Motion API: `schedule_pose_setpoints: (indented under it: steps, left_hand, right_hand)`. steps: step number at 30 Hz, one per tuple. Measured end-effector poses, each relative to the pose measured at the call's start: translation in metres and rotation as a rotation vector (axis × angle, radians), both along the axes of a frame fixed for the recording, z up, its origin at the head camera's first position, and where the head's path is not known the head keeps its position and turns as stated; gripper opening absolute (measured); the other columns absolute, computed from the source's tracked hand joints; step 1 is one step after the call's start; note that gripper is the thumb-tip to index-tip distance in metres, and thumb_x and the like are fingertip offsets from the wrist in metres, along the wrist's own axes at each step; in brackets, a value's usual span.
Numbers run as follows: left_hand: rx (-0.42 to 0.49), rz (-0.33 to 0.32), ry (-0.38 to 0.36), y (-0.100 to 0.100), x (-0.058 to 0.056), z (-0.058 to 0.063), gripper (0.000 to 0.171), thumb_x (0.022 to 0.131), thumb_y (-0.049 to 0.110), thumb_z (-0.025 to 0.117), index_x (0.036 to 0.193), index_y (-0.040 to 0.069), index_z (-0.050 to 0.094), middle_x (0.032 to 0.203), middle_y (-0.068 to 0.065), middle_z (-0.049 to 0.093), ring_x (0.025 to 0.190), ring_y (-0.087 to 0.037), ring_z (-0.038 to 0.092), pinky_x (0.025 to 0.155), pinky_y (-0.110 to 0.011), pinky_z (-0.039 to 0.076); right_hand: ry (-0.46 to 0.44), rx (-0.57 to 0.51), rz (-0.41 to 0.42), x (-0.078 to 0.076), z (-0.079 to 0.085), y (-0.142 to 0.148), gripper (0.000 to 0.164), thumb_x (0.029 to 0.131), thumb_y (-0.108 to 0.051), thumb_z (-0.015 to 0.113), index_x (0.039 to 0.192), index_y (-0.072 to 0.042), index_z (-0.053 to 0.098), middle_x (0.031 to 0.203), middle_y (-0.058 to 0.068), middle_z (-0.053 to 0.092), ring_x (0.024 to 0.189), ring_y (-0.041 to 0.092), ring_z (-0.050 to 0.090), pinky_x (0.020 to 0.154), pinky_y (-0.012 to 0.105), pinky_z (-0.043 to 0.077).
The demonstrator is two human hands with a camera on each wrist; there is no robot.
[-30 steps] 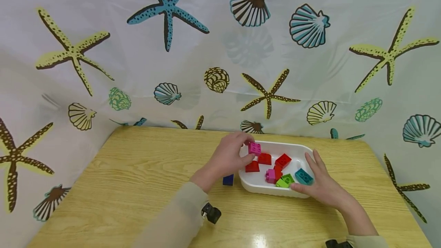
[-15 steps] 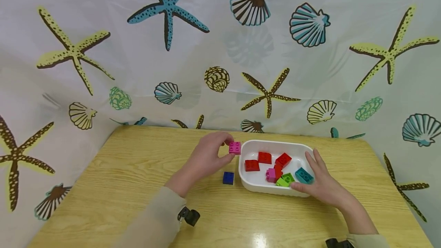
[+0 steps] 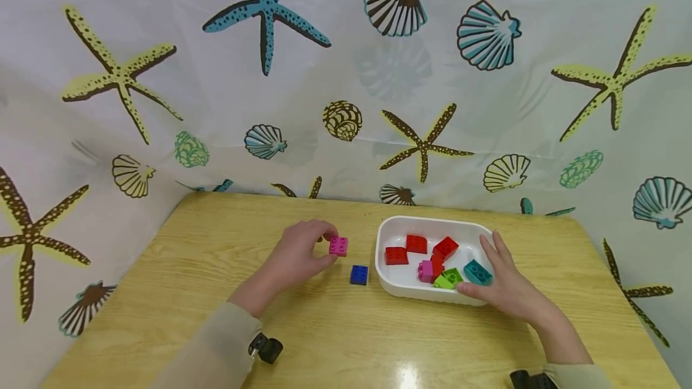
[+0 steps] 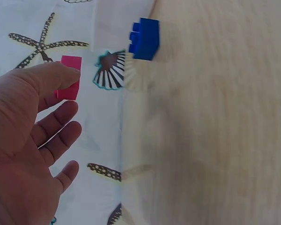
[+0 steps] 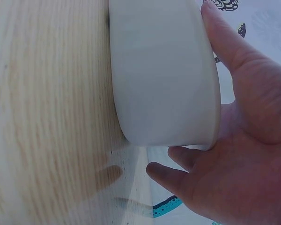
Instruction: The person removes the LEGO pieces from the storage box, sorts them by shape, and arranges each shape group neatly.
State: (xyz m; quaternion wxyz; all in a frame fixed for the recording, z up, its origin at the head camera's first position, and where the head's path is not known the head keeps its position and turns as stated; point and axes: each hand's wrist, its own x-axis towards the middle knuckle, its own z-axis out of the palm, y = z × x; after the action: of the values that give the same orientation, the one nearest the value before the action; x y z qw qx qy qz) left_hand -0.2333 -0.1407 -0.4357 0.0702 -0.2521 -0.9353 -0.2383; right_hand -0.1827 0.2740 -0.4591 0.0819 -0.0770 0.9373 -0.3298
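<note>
My left hand (image 3: 303, 252) pinches a pink toy building block (image 3: 339, 246) between thumb and fingers, above the table left of the tray. In the left wrist view the pink block (image 4: 70, 77) sits under the thumb, and the other fingers are loosely bent. A blue block (image 3: 359, 275) lies on the table between that hand and the white plastic tray (image 3: 402, 290). My right hand (image 3: 510, 287) rests at the tray's right end, thumb on the front rim. In the right wrist view its fairly straight fingers lie along the white tray wall (image 5: 166, 84).
Inside the tray are several red blocks (image 3: 416, 244), a pink block (image 3: 425, 271), green blocks (image 3: 449, 279) and a teal block (image 3: 478, 272). The wooden table (image 3: 216, 245) meets a hanging cloth (image 3: 303, 101) printed with starfish and shells at the back and sides.
My left hand has carried the pink block leftward out of the tray, past its left rim, then lower over the table. My right hand has stayed at the tray.
</note>
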Motion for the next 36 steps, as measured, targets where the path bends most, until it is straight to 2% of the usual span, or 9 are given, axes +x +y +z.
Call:
schedule_pose_setpoints:
  steps: [7, 13, 20, 28, 36]
  left_hand:
    - [-0.021, 0.036, -0.097, -0.008, -0.001, -0.026, 0.026, 0.086, 0.024, 0.081, 0.107, 0.02, 0.067, 0.097, 0.007, 0.064, 0.093, -0.021, 0.06, 0.083, -0.036, 0.048]
    - [-0.001, 0.026, -0.144, -0.009, 0.0, -0.041, 0.027, 0.084, 0.022, 0.082, 0.105, 0.021, 0.067, 0.094, 0.009, 0.063, 0.085, -0.018, 0.058, 0.077, -0.033, 0.048]
    - [-0.031, 0.032, -0.173, -0.009, 0.004, -0.047, 0.029, 0.085, 0.027, 0.081, 0.109, 0.021, 0.067, 0.092, 0.008, 0.064, 0.083, -0.016, 0.058, 0.079, -0.035, 0.046]
    - [-0.064, 0.048, -0.164, -0.008, 0.007, -0.049, 0.027, 0.084, 0.029, 0.083, 0.105, 0.025, 0.067, 0.09, 0.013, 0.063, 0.085, -0.011, 0.055, 0.09, -0.047, 0.041]
    - [-0.1, 0.049, -0.124, -0.005, 0.006, -0.05, 0.028, 0.082, 0.029, 0.084, 0.104, 0.024, 0.068, 0.091, 0.013, 0.063, 0.085, -0.009, 0.054, 0.096, -0.054, 0.039]
  right_hand:
    - [-0.001, -0.002, 0.0, 0.0, 0.001, -0.002, 0.118, 0.083, -0.058, 0.076, 0.163, -0.012, 0.003, 0.166, 0.018, -0.015, 0.145, 0.057, 0.006, 0.103, 0.077, 0.027]
    - [0.001, -0.007, -0.001, 0.0, 0.001, -0.001, 0.118, 0.083, -0.056, 0.077, 0.163, -0.012, 0.003, 0.166, 0.018, -0.015, 0.145, 0.056, 0.006, 0.103, 0.077, 0.026]
    - [0.006, -0.009, 0.005, 0.001, 0.003, -0.002, 0.117, 0.084, -0.055, 0.077, 0.163, -0.011, 0.002, 0.166, 0.019, -0.015, 0.145, 0.057, 0.006, 0.103, 0.077, 0.027]
    - [0.013, -0.005, 0.015, 0.001, 0.002, -0.001, 0.118, 0.084, -0.056, 0.077, 0.163, -0.01, 0.002, 0.166, 0.019, -0.016, 0.146, 0.056, 0.005, 0.104, 0.077, 0.026]
    - [-0.005, -0.005, 0.004, 0.0, 0.002, -0.002, 0.119, 0.082, -0.058, 0.076, 0.163, -0.012, 0.002, 0.166, 0.018, -0.016, 0.145, 0.056, 0.005, 0.103, 0.078, 0.027]
